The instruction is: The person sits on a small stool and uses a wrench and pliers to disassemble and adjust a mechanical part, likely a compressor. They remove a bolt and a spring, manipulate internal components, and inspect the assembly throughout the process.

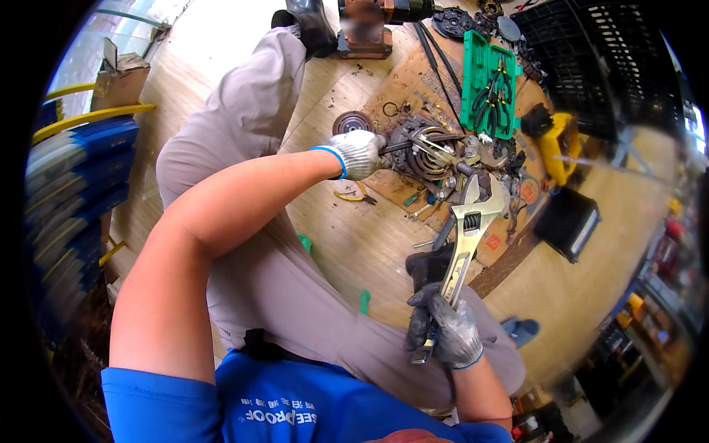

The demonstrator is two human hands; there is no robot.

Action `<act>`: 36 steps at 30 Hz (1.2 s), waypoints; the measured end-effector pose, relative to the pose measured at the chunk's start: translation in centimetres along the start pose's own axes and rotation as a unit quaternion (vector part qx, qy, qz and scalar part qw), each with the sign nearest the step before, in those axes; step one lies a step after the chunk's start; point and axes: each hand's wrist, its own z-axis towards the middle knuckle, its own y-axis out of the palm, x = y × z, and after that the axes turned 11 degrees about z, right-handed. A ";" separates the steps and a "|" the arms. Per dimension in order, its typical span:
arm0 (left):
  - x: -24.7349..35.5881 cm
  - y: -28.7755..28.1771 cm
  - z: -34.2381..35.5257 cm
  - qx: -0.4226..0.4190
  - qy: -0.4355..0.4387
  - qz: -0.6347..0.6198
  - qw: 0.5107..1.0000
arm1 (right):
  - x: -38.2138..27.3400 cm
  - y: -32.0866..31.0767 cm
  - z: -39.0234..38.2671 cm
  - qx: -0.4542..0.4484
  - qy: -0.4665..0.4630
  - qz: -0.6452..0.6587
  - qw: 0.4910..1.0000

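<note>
My right hand (446,325), in a grey-and-black work glove, is closed around the handle of a large adjustable wrench (467,240). The wrench's jaws point away from me, close beside a stubby bolt or shaft end (468,170); whether they touch cannot be made out. My left hand (357,153), in a white knit glove with a blue cuff, grips a dark-handled tool (399,145). That tool reaches across a round, greasy metal machine part (422,156) lying on flattened cardboard. Its far end is hard to separate from the part.
An opened green tool case (473,88) with pliers stands beyond the part. A cordless power tool (365,33) sits near my shoe. Yellow-handled pliers (357,195), a pulley-like disc (353,124) and a black box (567,224) lie around. Black crates (591,66) and a yellow object (559,148) are right.
</note>
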 end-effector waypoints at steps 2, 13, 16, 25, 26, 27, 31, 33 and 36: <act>0.3 -0.1 0.0 0.004 -0.009 0.021 1.000 | 0.1 0.1 -0.1 0.007 -0.003 -0.002 1.000; 0.1 1.0 1.7 0.124 -0.098 0.070 0.985 | 0.5 1.8 0.1 0.018 -0.036 -0.011 0.999; -0.1 1.2 1.9 0.130 -0.100 0.089 0.982 | 0.3 2.3 0.0 0.020 -0.039 -0.015 0.999; 0.0 1.5 2.7 0.127 -0.064 0.132 0.981 | 0.9 1.0 -0.2 0.042 -0.058 -0.038 0.997; -0.3 1.8 3.0 0.126 -0.061 0.137 0.981 | 0.9 0.8 -0.3 0.036 -0.058 -0.023 0.997; -0.4 1.8 3.0 0.124 -0.057 0.142 0.980 | 0.9 0.6 -0.4 0.038 -0.059 -0.033 0.997; -0.6 2.5 3.6 0.141 -0.020 0.164 0.976 | 0.8 -1.3 -0.8 0.046 -0.058 -0.054 0.996; 0.0 1.6 3.4 0.152 -0.012 0.174 0.973 | 0.7 -2.0 -0.8 0.057 -0.065 -0.070 0.994; 0.2 2.4 3.9 0.157 -0.016 0.175 0.972 | 1.3 -2.0 -0.8 0.043 -0.066 -0.043 0.996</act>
